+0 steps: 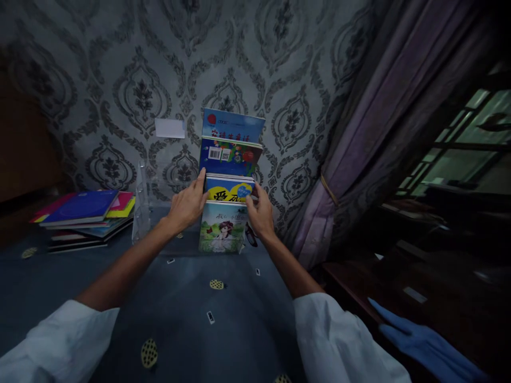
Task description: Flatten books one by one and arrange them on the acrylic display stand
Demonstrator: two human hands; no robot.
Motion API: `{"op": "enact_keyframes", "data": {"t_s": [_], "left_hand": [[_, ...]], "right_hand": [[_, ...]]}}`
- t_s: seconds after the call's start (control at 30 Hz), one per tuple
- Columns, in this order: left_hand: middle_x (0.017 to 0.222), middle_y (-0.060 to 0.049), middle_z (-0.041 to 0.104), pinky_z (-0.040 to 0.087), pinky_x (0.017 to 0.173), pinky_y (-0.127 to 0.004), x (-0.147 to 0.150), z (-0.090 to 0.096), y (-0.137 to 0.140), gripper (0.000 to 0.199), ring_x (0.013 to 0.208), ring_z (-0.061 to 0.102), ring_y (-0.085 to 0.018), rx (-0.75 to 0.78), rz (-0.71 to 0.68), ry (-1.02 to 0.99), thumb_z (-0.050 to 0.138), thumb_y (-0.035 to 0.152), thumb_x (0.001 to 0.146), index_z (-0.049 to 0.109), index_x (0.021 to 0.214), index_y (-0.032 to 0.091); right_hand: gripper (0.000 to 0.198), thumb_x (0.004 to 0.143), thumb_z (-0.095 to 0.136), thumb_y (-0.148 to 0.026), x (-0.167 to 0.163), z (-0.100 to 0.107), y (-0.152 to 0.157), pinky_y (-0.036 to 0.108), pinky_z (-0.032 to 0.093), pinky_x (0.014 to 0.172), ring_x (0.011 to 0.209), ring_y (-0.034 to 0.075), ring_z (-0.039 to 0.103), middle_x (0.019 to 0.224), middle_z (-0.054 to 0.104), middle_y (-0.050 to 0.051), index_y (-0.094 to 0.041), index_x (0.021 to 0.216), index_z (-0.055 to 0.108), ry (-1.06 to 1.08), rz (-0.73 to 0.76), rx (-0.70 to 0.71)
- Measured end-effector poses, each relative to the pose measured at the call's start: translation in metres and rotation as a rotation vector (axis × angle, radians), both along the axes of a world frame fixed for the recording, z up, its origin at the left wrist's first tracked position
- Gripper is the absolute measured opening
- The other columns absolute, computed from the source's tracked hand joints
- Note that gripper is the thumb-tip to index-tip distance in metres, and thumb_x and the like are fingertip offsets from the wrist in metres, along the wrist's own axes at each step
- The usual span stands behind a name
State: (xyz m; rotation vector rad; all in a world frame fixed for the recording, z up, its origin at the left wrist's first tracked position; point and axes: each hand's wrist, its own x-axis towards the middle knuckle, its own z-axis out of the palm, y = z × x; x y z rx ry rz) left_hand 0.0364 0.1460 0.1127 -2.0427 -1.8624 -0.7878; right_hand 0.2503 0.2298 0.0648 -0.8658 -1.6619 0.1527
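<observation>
A clear plastic tiered book holder (141,210) stands on the desk (175,314), which is covered in dark blue-grey cloth with yellow spotted prints, close to the patterned wallpaper. Its right-hand column carries upright books in rising steps: in front, a green book with an illustrated figure in white (221,229); behind it, a few blue-and-yellow books (229,186); higher up, a dark blue book with a barcode (229,156); at the back, a light blue book with red lettering (233,125). The left hand (189,202) lies along the left edges of the middle books; whether it grips them I cannot tell. The right hand (260,210) grasps the blue-and-yellow books at their right edge, thumb in front. Left of the holder, a flat pile of books with a violet-blue cover on top (83,207) rests on the desk.
</observation>
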Motion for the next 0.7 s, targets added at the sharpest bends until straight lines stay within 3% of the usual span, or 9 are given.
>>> {"op": "enact_keyframes", "data": {"t_s": [0.13, 0.4, 0.7], "left_hand": [[0.142, -0.014, 0.055, 0.051, 0.092, -0.042, -0.002, 0.009, 0.004, 0.061, 0.116, 0.064, -0.032, -0.006, -0.004, 0.045, 0.036, 0.030, 0.103, 0.016, 0.160, 0.022], [0.139, -0.013, 0.059, 0.050, 0.095, -0.041, 0.000, 0.006, 0.013, 0.050, 0.119, 0.063, -0.031, 0.045, -0.019, 0.010, 0.036, 0.029, 0.104, 0.032, 0.153, 0.020], [0.137, -0.012, 0.062, 0.051, 0.094, -0.040, -0.006, 0.010, 0.013, 0.050, 0.116, 0.064, -0.031, 0.049, -0.101, -0.073, 0.043, 0.025, 0.101, 0.036, 0.150, 0.019]], "right_hand": [[0.057, 0.094, 0.049, -0.040, 0.001, 0.011, 0.012, 0.050, 0.049, 0.104, 0.131, 0.032, 0.054, 0.148, 0.053, 0.014, -0.021, 0.148, 0.047, 0.010, -0.023, -0.009], [0.048, 0.089, 0.053, -0.033, 0.000, 0.014, 0.017, 0.050, 0.054, 0.097, 0.114, 0.031, 0.065, 0.131, 0.066, 0.015, -0.017, 0.134, 0.060, 0.042, -0.047, 0.048], [0.045, 0.089, 0.052, -0.034, 0.002, 0.020, 0.019, 0.049, 0.056, 0.092, 0.106, 0.030, 0.068, 0.123, 0.070, 0.016, -0.016, 0.128, 0.065, 0.063, -0.024, 0.043]]}}
